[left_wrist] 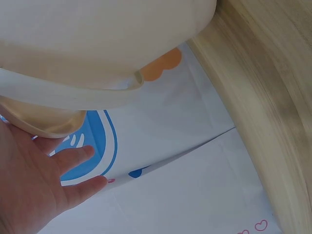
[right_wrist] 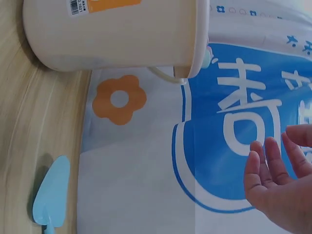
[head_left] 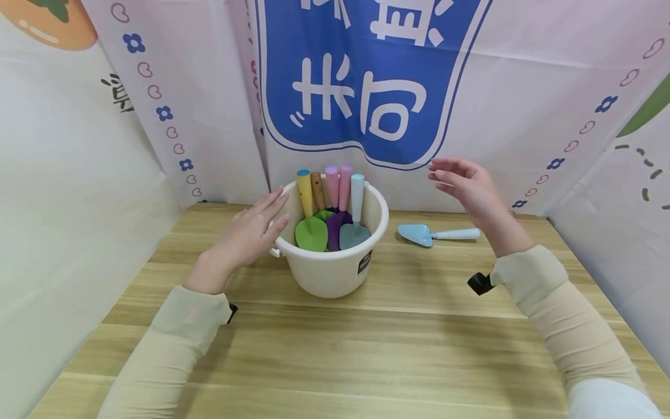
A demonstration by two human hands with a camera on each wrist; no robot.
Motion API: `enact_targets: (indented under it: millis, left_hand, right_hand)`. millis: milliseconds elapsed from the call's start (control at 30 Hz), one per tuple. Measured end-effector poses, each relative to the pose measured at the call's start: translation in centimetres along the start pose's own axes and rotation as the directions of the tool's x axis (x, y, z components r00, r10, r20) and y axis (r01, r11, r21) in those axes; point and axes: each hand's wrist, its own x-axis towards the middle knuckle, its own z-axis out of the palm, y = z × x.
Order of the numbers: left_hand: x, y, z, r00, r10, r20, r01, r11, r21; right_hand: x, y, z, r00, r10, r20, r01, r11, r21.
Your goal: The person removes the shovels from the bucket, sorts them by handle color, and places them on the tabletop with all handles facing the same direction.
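Trowels (head_left: 312, 234) mostly in already, bunched inside white bucket (head_left: 325, 274) right beside left hand (fingers straight, gripping nothing) (head_left: 250, 233). Just light-blue trowel (head_left: 442, 235) left out, below relaxed, empty right hand (head_left: 470, 189).

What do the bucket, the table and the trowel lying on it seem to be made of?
Bucket: probably plastic, satin; smooth wall, rounded rim. Table: wood or wood-look laminate, low sheen; streaked grain shows. Trowel: painted metal or coloured plastic, slightly glossy; its blue colouring leaves this open.
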Motion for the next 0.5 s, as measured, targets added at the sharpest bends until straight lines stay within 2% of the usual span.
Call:
enact_targets:
  millis: [100,167,333,400,500]
  left_hand:
    - [0.0,-0.1,0.0,1.0,0.002,-0.002,-0.002,1.0,-0.002]
    - [0.0,-0.1,0.1,1.0,0.003,-0.004,-0.003,1.0,0.0]
    - [0.2,-0.2,0.2,1.0,0.002,-0.014,-0.002,1.0,0.028]
    - [0.2,-0.2,0.3,1.0,-0.004,-0.012,0.004,0.999,0.045]
    - [0.3,-0.1,0.2,1.0,-0.015,-0.005,0.015,0.997,0.07]
  right_hand:
    - [0.1,-0.1,0.9,0.999,-0.04,0.018,0.042,0.99,-0.137]
    - [0.2,-0.2,1.4,0.997,-0.06,0.045,0.068,0.972,-0.225]
    - [0.5,-0.2,2.6,0.982,-0.121,0.147,0.172,0.896,-0.409]
    - [0.6,-0.5,3.1,0.971,-0.146,0.188,0.217,0.866,-0.45]
    - [0.9,-1.0,4.0,0.96,-0.159,0.23,0.254,0.842,-0.476]
